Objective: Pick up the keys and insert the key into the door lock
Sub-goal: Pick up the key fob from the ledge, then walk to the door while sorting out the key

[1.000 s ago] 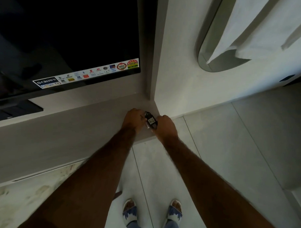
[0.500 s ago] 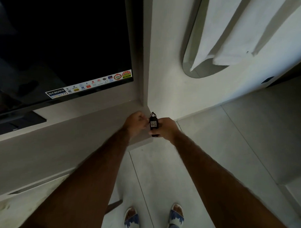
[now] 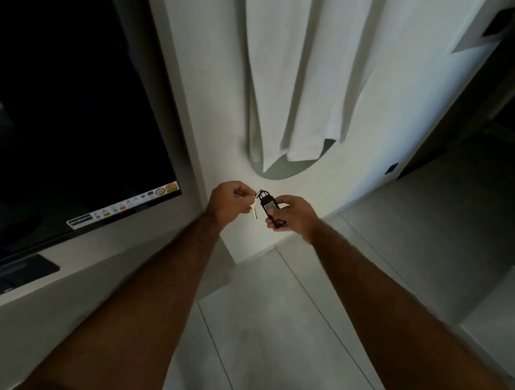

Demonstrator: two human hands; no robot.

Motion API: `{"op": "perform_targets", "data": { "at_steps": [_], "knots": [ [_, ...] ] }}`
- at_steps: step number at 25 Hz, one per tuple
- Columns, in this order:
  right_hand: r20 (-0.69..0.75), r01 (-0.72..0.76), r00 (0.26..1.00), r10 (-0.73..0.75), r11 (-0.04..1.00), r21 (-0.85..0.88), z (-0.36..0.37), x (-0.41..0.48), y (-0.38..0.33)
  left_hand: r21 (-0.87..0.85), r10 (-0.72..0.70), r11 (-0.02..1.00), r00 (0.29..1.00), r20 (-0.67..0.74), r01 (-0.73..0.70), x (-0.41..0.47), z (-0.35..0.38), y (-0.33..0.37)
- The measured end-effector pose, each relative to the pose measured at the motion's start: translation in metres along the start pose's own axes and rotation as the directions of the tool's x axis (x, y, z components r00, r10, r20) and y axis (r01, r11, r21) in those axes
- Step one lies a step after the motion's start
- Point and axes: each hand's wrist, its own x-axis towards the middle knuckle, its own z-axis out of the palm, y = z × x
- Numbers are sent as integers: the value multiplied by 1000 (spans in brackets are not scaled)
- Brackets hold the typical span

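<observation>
I hold a bunch of keys in the air in front of a white wall, at mid-frame. My right hand (image 3: 293, 215) grips the black rectangular key fob (image 3: 270, 208) with a small label on it. My left hand (image 3: 228, 201) pinches the ring end, and a silver key (image 3: 254, 212) hangs down between the two hands. The two hands are close together, joined by the key ring. No door lock is visible in this view.
A large dark TV (image 3: 72, 115) with a sticker strip stands on a pale shelf (image 3: 72, 290) at left. A white cloth (image 3: 304, 74) hangs over an oval mirror (image 3: 283, 171) on the wall ahead. Pale tiled floor (image 3: 269, 326) lies below; a dark opening (image 3: 513, 95) is at right.
Both hands have lifted the keys off the shelf corner and now hold them up before the wall. The view has tilted upward; my feet have dropped out of sight.
</observation>
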Motion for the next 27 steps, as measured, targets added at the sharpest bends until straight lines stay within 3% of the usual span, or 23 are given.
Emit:
{"op": "perform_targets", "data": {
  "at_steps": [3, 8, 11, 17, 21, 24, 27],
  "knots": [
    [-68, 89, 994, -84, 993, 76, -41, -19, -21, -112, 29, 994, 996, 89, -19, 2, 26, 60],
    [16, 154, 987, -161, 966, 209, -125, -49, -47, -280, 88, 959, 985, 150, -43, 2, 86, 138],
    [-23, 200, 980, -200, 954, 223, -181, -64, -62, -306, 159, 946, 976, 147, -108, 2, 124, 182],
    [-75, 324, 945, -317, 939, 116, -271, -83, -82, -247, 252, 945, 960, 123, -216, 3, 187, 249],
    [-218, 384, 906, -363, 921, 63, -319, -87, -94, -190, 309, 942, 936, 167, -277, 21, 222, 285],
    [-271, 385, 891, -364, 922, 29, -353, -84, -105, -22, 364, 931, 918, 155, -366, 46, 251, 306],
    [-350, 356, 873, -339, 934, -19, -392, -75, -115, 182, 467, 851, 868, 170, -493, 74, 278, 329]
  ]
}}
